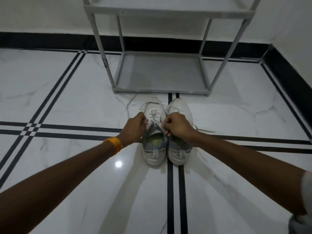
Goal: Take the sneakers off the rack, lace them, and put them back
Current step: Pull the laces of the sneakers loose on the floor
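Note:
Two white and grey sneakers stand side by side on the floor, heels toward me. The left sneaker (154,144) has its white lace (154,117) crossed through the eyelets. My left hand (135,128) is closed at that shoe's left side, pinching the lace. My right hand (177,126) is closed at the shoe's right side, holding the other lace end near the tongue. The right sneaker (181,108) sits partly under my right hand, with a loose lace (205,130) trailing to the right. The grey shoe rack (162,90) stands just beyond the toes.
The rack's lower shelf (160,73) holds nothing. A white wall with a black skirting (50,40) runs behind it and along the right side. The floor is white marble with black stripes (170,191). An orange band (114,144) circles my left wrist.

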A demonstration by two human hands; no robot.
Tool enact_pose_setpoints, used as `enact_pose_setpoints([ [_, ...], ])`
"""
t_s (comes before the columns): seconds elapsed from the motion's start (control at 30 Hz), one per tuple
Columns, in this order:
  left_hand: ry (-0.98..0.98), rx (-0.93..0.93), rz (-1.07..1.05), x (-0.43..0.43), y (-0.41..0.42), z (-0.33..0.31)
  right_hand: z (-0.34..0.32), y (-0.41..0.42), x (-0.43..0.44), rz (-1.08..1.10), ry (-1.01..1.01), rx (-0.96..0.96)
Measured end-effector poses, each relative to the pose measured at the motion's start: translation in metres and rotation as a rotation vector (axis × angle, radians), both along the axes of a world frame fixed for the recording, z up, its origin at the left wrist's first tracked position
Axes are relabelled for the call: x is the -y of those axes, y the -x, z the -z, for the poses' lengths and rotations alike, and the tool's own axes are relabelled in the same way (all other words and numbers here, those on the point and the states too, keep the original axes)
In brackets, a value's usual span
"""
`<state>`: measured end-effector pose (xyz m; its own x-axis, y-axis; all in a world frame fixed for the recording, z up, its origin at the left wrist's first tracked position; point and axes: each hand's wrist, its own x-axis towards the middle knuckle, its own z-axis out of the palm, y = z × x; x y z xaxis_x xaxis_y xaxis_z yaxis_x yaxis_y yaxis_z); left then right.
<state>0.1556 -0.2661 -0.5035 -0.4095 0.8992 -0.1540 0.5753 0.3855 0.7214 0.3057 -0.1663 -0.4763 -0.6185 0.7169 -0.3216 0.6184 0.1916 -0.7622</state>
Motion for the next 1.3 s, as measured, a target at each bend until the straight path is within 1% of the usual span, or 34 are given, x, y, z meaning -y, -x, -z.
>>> enact_pose_setpoints([
  [0.1, 0.038, 0.097, -0.073, -0.005, -0.006, 0.001, 0.001, 0.002, 0.004, -0.067, 0.037, 0.027],
  [0.2, 0.071, 0.169, -0.098, -0.007, -0.005, 0.001, 0.003, 0.004, 0.001, -0.068, 0.019, 0.061],
  [0.33, 0.078, 0.299, -0.104, -0.010, 0.004, -0.002, 0.003, 0.008, -0.013, -0.010, 0.157, 0.063],
  [0.4, 0.083, 0.337, -0.104, -0.012, 0.004, -0.003, 0.001, 0.012, -0.014, 0.014, 0.192, 0.090],
  [0.53, 0.124, 0.346, -0.079, -0.016, 0.005, -0.003, 0.008, 0.016, -0.013, 0.055, 0.142, 0.122],
  [0.63, 0.120, 0.445, -0.147, -0.015, 0.011, -0.002, 0.013, 0.014, -0.013, 0.138, 0.108, 0.067],
  [0.7, 0.084, 0.460, -0.187, -0.018, 0.013, 0.002, 0.013, 0.012, -0.010, 0.159, 0.096, 0.023],
  [0.83, 0.045, 0.356, -0.223, -0.020, 0.005, 0.003, 0.016, 0.008, -0.003, 0.254, 0.084, -0.088],
  [1.03, -0.013, 0.260, -0.210, -0.015, -0.001, 0.007, 0.021, 0.009, 0.000, 0.244, -0.074, -0.053],
  [1.13, -0.006, 0.199, -0.192, -0.015, -0.002, 0.008, 0.023, 0.008, 0.002, 0.223, -0.148, -0.035],
  [1.2, -0.002, 0.109, -0.159, -0.012, 0.002, 0.005, 0.022, 0.005, 0.002, 0.179, -0.241, -0.012],
  [1.3, 0.028, -0.189, -0.040, -0.004, 0.013, -0.014, 0.010, -0.005, -0.004, 0.013, -0.340, 0.103],
])
